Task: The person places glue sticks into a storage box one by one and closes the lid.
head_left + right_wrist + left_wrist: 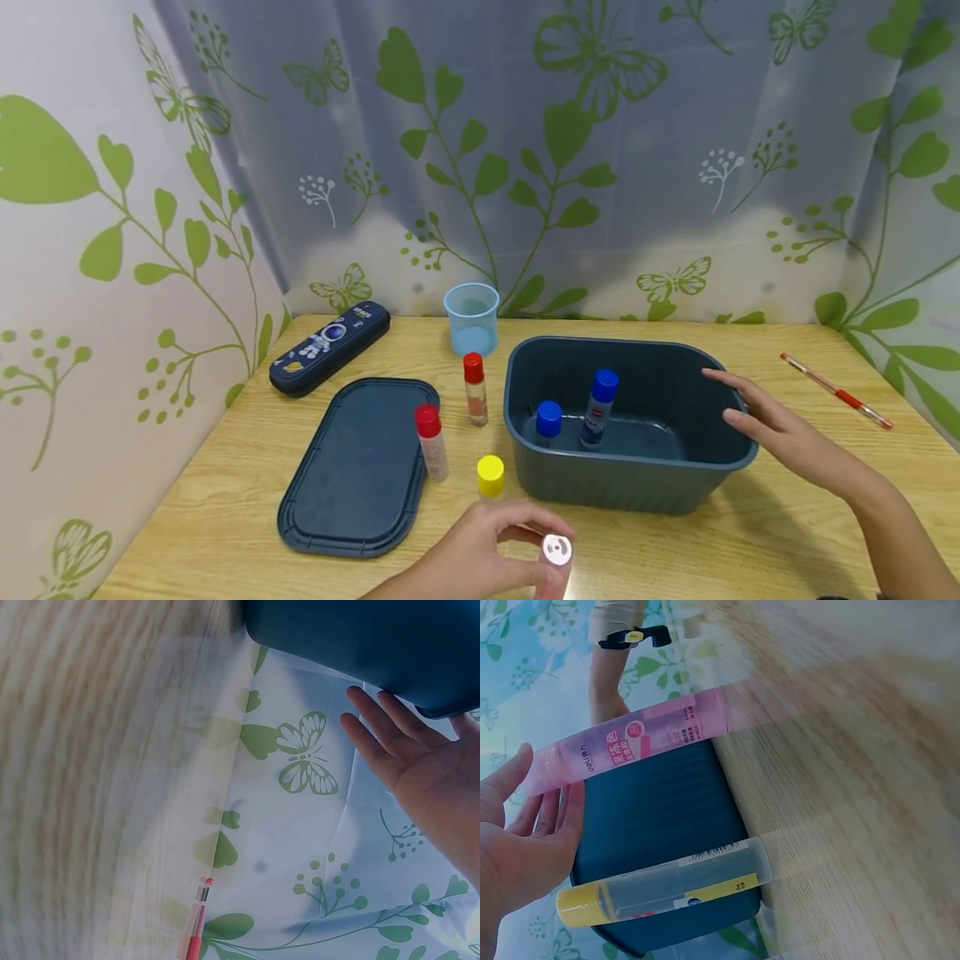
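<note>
Plainly, your left hand [487,546] pinches the pink tube [643,739] near its top, toward the worktop's [217,517] near edge; your right hand [787,437], thumb and fingers apart, rests at the dark bin's [622,485] right rim.

A wood-grained table [202,500] is occupied by a dark bin [600,485]. Left of the bin, a flat lid [356,467] is laid; between them are stood a nearer red-capped tube [432,446] and a farther red-topped tube [476,392]. A yellow-capped tube [491,477] is placed at the bin's front left – a pink tube [634,741] is stood in front. A blue cup [472,321] and, farther left, a pencil case [330,348] are set behind-left of the bin – a red pen [836,392] is laid to its right.
</note>
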A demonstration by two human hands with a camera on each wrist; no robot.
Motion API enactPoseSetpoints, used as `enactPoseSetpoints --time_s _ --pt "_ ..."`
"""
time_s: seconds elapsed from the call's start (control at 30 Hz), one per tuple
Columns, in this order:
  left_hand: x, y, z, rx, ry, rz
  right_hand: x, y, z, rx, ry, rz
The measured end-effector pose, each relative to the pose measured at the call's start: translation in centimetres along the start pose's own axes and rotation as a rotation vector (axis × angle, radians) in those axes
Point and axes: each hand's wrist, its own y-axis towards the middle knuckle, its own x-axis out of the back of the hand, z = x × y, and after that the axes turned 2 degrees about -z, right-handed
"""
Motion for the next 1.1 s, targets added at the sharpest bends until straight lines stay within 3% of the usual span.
enactPoseSetpoints --time_s 0.23,0.67,0.97,1.1 --pt "-0.2 0.3 -1.0 -0.045 0.028 -0.017 0.1 0.0 0.1 0.004 0.001 -0.002" --pt "-0.5 2.3 -4.8 -0.192 0.091 -0.085 0.3 -0.2 0.0 -0.007 -0.019 -0.003" --pt "0.5 3.6 -8.2 -0.378 0.169 -0.131 0.1 -0.1 0.0 -0.011 -0.019 -0.009" --pt "1.2 4.2 -9.8 -0.392 0.147 -0.145 0.0 0.0 0.0 -0.007 -0.013 -0.008"
